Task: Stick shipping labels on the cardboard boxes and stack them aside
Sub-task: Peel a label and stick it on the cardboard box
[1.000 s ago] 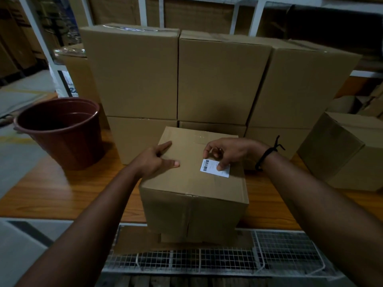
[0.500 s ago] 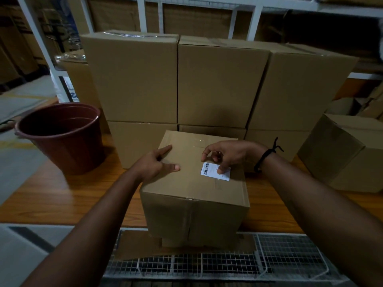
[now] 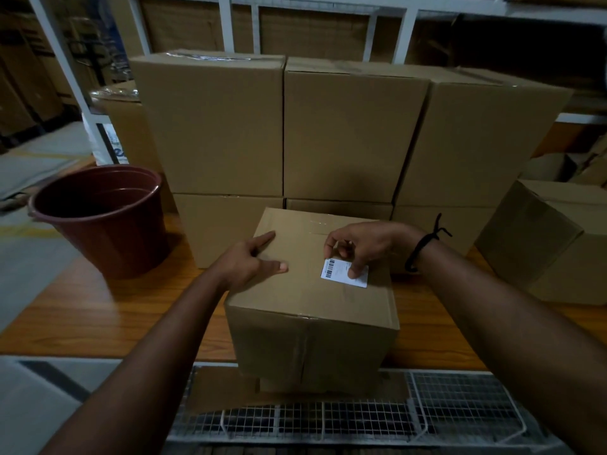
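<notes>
A sealed cardboard box (image 3: 308, 310) stands at the front edge of the wooden table (image 3: 98, 310). A white shipping label (image 3: 338, 274) with a barcode lies on its top, right of centre. My right hand (image 3: 361, 247) hovers over the label and its thumb presses down on the label's middle, fingers bent above it. My left hand (image 3: 249, 261) rests on the box's top left edge, index finger and thumb stretched out flat. Behind stands a two-high stack of larger cardboard boxes (image 3: 345, 136).
A dark red plastic bucket (image 3: 101, 218) stands on the table to the left. Another cardboard box (image 3: 551, 244) sits at the right. A wire mesh rack (image 3: 361, 418) runs below the table's front edge. White shelving posts (image 3: 226, 24) rise behind the stack.
My right thumb has slid a little across the label while pressing it. The left hand stays in place on the box. The camera has tilted slightly.
</notes>
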A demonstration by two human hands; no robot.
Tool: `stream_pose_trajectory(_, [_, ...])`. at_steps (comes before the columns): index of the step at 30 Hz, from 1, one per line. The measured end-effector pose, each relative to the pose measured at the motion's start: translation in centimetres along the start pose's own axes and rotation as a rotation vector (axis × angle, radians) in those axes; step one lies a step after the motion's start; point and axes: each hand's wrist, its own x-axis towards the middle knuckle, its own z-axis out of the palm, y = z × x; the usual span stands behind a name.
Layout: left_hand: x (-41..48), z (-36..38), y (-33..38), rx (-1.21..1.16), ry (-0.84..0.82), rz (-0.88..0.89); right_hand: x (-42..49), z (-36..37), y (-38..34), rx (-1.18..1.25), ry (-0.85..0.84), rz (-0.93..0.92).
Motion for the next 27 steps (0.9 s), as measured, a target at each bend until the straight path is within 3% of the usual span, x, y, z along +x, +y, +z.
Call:
stream_pose_trajectory(17, [-0.1, 0.0, 0.3, 0.018, 0.011, -0.019, 0.6, -0.5, -0.7, -0.069, 0.002, -0.018])
stream_pose_trajectory(24, [-0.5, 0.0, 0.5, 0.019, 0.013, -0.026, -0.1, -1.9, -0.4, 0.107, 0.011, -0.129])
stream_pose_trajectory(27, [-0.8, 0.0, 0.9, 0.024, 0.012, -0.018, -1.1, -2.7, 0.6, 0.282, 0.094, -0.162])
